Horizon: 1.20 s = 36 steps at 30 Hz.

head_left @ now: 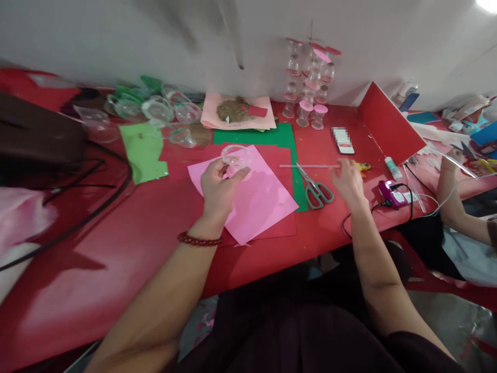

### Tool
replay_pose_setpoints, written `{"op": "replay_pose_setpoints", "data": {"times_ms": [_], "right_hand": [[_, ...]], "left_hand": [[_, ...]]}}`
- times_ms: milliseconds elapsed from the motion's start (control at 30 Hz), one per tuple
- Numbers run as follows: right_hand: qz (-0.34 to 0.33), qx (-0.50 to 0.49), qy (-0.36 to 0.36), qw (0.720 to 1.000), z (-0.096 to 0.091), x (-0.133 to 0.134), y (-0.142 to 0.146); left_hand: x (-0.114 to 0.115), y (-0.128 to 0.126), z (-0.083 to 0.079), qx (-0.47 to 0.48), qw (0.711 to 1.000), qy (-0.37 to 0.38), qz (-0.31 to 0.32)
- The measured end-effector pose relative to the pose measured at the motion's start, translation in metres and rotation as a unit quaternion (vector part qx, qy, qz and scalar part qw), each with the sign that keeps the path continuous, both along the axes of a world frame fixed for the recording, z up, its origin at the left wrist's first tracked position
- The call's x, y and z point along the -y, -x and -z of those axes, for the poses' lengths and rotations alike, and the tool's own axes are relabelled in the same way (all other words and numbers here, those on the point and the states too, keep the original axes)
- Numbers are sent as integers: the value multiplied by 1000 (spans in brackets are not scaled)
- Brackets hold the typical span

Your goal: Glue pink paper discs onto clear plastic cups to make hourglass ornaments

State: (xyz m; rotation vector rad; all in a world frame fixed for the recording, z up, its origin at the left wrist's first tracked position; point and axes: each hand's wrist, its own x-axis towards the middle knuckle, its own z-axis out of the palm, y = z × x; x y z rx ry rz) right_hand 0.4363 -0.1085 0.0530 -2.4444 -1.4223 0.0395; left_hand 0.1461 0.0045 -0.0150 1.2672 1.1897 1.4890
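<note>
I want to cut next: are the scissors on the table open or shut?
Shut. The scissors lie flat beside the pink paper, blades together in one point, and no hand touches them.

No legible text anywhere.

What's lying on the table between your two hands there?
In the head view, between the left hand and right hand lie grey-handled scissors and a thin clear stick, on pink and green paper.
</note>
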Motion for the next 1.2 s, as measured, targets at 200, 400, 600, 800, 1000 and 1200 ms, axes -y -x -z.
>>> {"op": "replay_pose_setpoints", "data": {"times_ms": [200, 400, 600, 800, 1000, 1200], "right_hand": [[-284, -50, 81, 954, 18, -6, 94], [-220, 13, 150, 964, 16, -8, 133], [-183, 5, 190, 965, 13, -19, 133], [-190, -91, 50, 976, 20, -29, 114], [-218, -104, -321, 916, 7, -56, 79], [-194, -139, -400, 885, 28, -66, 71]], "left_hand": [[-6, 13, -13, 41, 999, -13, -3], [-4, 25, -8, 93, 993, 62, 23], [-2, 30, 9, 129, 989, 69, 8], [-11, 49, 8, 150, 988, 23, -35], [-3, 45, -1, 117, 992, -43, -21], [25, 20, 0, 67, 992, 23, 105]]}}
